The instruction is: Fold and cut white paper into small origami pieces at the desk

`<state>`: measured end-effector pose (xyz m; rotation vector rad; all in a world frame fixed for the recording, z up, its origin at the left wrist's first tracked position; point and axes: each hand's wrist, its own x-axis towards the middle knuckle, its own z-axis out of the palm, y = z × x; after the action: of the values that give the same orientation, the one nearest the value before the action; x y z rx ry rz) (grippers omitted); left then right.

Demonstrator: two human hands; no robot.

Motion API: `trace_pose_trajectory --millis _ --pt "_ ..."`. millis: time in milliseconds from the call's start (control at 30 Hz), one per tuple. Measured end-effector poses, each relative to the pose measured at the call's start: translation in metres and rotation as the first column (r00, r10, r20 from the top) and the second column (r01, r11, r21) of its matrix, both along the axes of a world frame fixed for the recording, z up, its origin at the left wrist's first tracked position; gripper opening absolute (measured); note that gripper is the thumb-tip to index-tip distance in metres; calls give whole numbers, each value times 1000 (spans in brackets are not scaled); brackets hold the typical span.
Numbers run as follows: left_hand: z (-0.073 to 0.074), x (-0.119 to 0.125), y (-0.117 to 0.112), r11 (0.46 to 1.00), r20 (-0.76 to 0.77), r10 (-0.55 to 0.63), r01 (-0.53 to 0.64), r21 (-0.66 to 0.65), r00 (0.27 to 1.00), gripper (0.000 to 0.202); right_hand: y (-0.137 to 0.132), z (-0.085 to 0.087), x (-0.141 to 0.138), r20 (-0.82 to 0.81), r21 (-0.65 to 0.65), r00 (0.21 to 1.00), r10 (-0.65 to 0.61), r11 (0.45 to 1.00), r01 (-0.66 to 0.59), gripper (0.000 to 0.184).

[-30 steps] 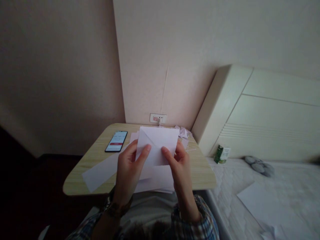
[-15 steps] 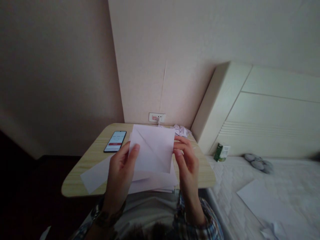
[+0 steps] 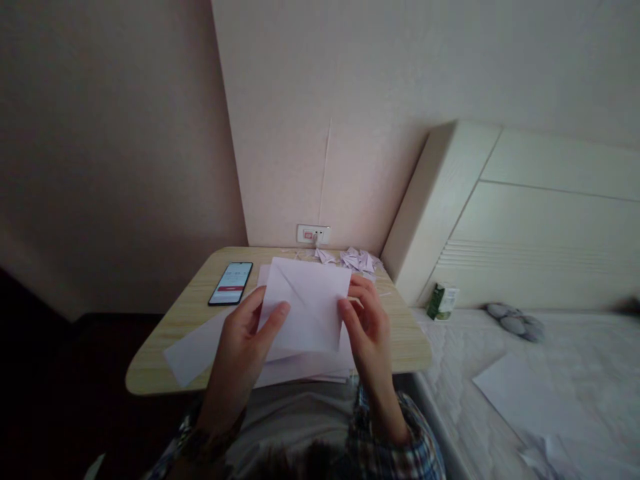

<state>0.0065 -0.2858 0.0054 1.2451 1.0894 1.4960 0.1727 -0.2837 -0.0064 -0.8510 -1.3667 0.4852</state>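
A square sheet of white paper (image 3: 310,310) with a diagonal crease is held up over the table. My left hand (image 3: 247,333) grips its left edge, thumb on the front face and fingers behind. At the right edge, my right hand (image 3: 367,320) pinches the sheet between thumb and fingers. Beneath it lies a stack of white paper (image 3: 300,370), partly hidden by the sheet and my hands. A loose paper strip (image 3: 193,350) sticks out to the left of my left hand.
A phone (image 3: 231,283) with a lit screen lies on the wooden table (image 3: 165,333). Folded paper pieces (image 3: 357,259) are heaped at the back, below a wall socket (image 3: 313,234). On the bed at right are a green-white carton (image 3: 443,301), a grey object (image 3: 515,321) and paper (image 3: 535,393).
The sheet has come slightly lower and tilted a little. My right thumb has moved onto its right edge and now pinches it. More of the folded pieces behind shows.
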Motion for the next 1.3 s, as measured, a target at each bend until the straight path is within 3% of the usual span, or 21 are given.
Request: trace_pose_trajectory --millis 133,333,433,533,700,867,1067,1200,1300 --pt "-15 0 6 999 91 48 -47 -20 995 39 0 -13 1 -24 -74 998 55 996 -56 7" --pt "-56 10 28 998 132 32 -26 -50 991 40 20 -66 -11 -152 -273 984 88 954 -128 16" --pt "-65 13 32 997 136 49 -40 -65 990 41 25 -79 -16 -171 -295 981 96 945 -144 21" --pt "-58 10 27 997 146 65 -57 -61 987 42 19 -71 -15 -174 -281 979 107 947 -154 18" --pt "-31 4 8 992 176 122 -118 -32 977 38 2 -43 -9 -179 -229 977 114 961 -154 20" --pt "-14 1 -11 986 159 168 -167 -16 973 29 -15 -21 -2 -89 -109 981 170 978 -180 20" --pt "-6 -3 -22 984 126 176 -178 1 976 22 -24 -9 3 1 -70 984 178 982 -177 20" --pt "-5 -2 -26 988 136 144 -150 35 980 23 -26 -9 2 -56 -38 985 165 985 -167 42" --pt "-5 -1 -29 993 117 103 -110 51 988 23 -29 -7 3 63 43 993 100 994 -103 49"
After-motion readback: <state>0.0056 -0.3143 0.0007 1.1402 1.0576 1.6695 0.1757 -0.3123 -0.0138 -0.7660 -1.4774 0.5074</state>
